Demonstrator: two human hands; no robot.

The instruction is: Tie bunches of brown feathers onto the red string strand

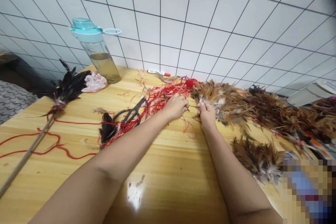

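Observation:
My left hand (177, 107) is closed in a pinch beside a tangle of red strings (160, 94), and a small dark tip shows at its fingers, too small to name. Close by on the right, my right hand (208, 114) pinches the near-left edge of a pile of brown feathers (228, 99), thumb and fingers pressed together on some quills. A few thin shafts stick out leftward from its fingertips. Black scissors (131, 113) lie left of my left hand, partly over the red strings, with a tuft of black feathers (107, 128) beside them.
At left, a stick (27, 155) bears bound black feathers (69, 85) and trails red string. Behind stand a bottle (105, 63) and crumpled pinkish plastic (95, 82). A red-capped marker (158, 72) lies by the tiled wall. More feather bundles (288, 117) fill the right side.

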